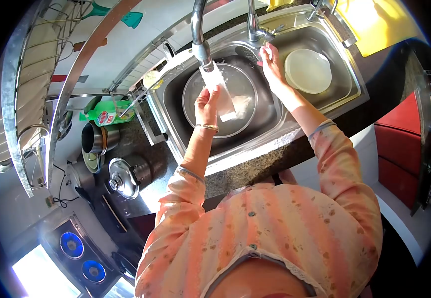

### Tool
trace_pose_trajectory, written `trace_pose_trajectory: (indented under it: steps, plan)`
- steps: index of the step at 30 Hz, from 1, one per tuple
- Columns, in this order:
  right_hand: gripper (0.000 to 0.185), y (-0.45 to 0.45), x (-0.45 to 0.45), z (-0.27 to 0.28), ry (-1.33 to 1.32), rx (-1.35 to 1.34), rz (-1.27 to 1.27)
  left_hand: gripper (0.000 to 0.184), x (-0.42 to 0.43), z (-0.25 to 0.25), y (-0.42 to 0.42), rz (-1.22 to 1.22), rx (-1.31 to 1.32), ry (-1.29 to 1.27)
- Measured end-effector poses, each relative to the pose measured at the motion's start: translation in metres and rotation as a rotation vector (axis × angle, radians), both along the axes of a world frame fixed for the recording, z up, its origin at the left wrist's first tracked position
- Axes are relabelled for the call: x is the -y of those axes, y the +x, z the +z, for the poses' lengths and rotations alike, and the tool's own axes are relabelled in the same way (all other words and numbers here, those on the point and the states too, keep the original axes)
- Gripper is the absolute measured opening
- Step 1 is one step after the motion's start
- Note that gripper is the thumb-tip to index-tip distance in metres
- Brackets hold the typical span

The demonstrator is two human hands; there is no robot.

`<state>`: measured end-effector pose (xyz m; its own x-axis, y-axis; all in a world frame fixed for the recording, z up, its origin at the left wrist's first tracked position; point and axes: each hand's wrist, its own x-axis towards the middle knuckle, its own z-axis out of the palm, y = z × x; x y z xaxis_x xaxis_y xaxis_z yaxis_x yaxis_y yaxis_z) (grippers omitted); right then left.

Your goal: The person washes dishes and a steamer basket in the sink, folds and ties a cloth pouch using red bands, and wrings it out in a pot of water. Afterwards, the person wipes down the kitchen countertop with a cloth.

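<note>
My left hand (207, 106) is closed on the edge of a pale, see-through flat rectangular piece (224, 97), whose exact kind I cannot make out. It is tilted under the spout of the tap (201, 52), where glare and water blur its top. Below it, a round see-through basin (191, 102) stands in the left sink bowl, with something pale inside. My right hand (273, 67) is raised over the divider between the bowls, fingers apart and holding nothing. Its fingertips are just below the second tap (256, 34); whether they touch it cannot be seen.
White round dishes (308, 71) lie in the right sink bowl. A yellow sheet (374, 25) is beyond it. Left of the sink are a lidded pot (124, 178), a metal pot (93, 138) and a green bottle (110, 113). A metal dish rack (61, 94) rises at the left.
</note>
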<state>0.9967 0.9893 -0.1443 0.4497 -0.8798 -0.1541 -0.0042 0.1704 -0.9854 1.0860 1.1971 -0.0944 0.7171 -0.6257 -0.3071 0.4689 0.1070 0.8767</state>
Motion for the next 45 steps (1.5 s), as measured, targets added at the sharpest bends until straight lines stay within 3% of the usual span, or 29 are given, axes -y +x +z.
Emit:
trace_pose_trajectory:
  steps: [2, 4, 9, 14, 18, 20, 22, 23, 24, 25, 26, 27, 28, 30, 32, 34, 36, 37, 39, 42, 44, 45]
  plan:
    - [0.054, 0.0, 0.032, -0.02, -0.276, -0.029, -0.191, 0.02, 0.009, 0.01, 0.007, 0.079, -0.172, -0.02]
    - [0.06, 0.006, 0.056, -0.004, -0.293, -0.141, -0.265, 0.021, 0.011, 0.011, 0.012, 0.11, -0.315, -0.089]
    - [0.066, 0.033, 0.077, 0.025, -0.179, 0.118, -0.186, 0.044, -0.012, 0.012, 0.015, 0.14, -0.502, -0.053]
    - [0.071, 0.051, 0.05, 0.037, -0.625, -0.279, -0.145, 0.044, -0.039, 0.029, 0.003, 0.253, -0.538, 0.016]
    - [0.075, 0.018, 0.059, 0.042, -0.558, -0.187, 0.018, 0.045, -0.064, 0.012, 0.0, 0.294, -0.565, -0.034]
    - [0.073, -0.023, 0.07, 0.029, -0.772, -0.259, 0.037, 0.046, -0.075, 0.011, -0.005, 0.347, -0.64, -0.027]
    - [0.072, -0.084, 0.094, -0.008, -0.916, -0.507, -0.085, 0.047, -0.096, -0.012, -0.004, 0.297, -0.642, -0.069]
    - [0.072, -0.119, 0.117, -0.046, -0.907, -0.817, -0.086, 0.047, -0.099, -0.014, -0.007, 0.304, -0.634, -0.054]
    - [0.076, -0.145, 0.124, -0.051, -0.714, -1.125, -0.018, 0.047, -0.102, -0.014, -0.01, 0.345, -0.628, 0.026]
    - [0.079, -0.171, 0.129, -0.066, -0.64, -1.269, 0.014, 0.046, -0.105, -0.013, -0.013, 0.359, -0.656, 0.031]
    - [0.08, -0.191, 0.137, -0.089, -0.705, -1.488, 0.005, 0.046, -0.104, -0.012, -0.016, 0.371, -0.682, 0.032]
    - [0.069, -0.201, 0.143, -0.071, -0.535, -1.419, 0.131, 0.046, -0.101, -0.009, -0.018, 0.376, -0.681, 0.03]
    - [0.069, -0.209, 0.151, -0.078, -0.541, -1.415, 0.138, 0.045, -0.098, -0.004, -0.021, 0.353, -0.675, -0.005]
    - [0.048, -0.218, 0.159, -0.091, -0.149, -1.352, 0.233, 0.044, -0.092, 0.004, -0.028, 0.331, -0.606, -0.021]
    - [0.032, -0.214, 0.155, -0.06, -0.023, -1.204, 0.25, 0.043, -0.095, -0.004, -0.025, 0.327, -0.618, -0.064]
    - [0.025, -0.216, 0.163, -0.061, -0.226, -1.234, 0.251, 0.043, -0.09, 0.002, -0.028, 0.344, -0.558, -0.027]
    - [0.022, -0.242, 0.193, -0.127, -0.79, -1.248, 0.146, 0.043, -0.093, -0.003, -0.027, 0.3, -0.588, -0.105]
    - [0.022, -0.23, 0.186, -0.097, -0.803, -1.24, 0.157, 0.044, -0.093, -0.001, -0.028, 0.317, -0.607, -0.129]
    - [0.018, -0.22, 0.169, -0.03, -0.105, -0.923, 0.105, 0.044, -0.098, -0.002, -0.029, 0.312, -0.578, -0.158]
    - [0.015, -0.23, 0.165, 0.015, -0.286, -0.783, 0.088, 0.058, -0.097, 0.03, -0.034, 0.273, -0.594, -0.156]
    - [0.022, -0.244, 0.172, 0.001, -0.619, -0.898, 0.048, 0.064, -0.096, 0.05, -0.034, 0.337, -0.553, -0.071]
    - [0.026, -0.236, 0.148, 0.024, -0.663, -0.825, 0.014, 0.072, -0.097, 0.05, -0.032, 0.318, -0.424, -0.028]
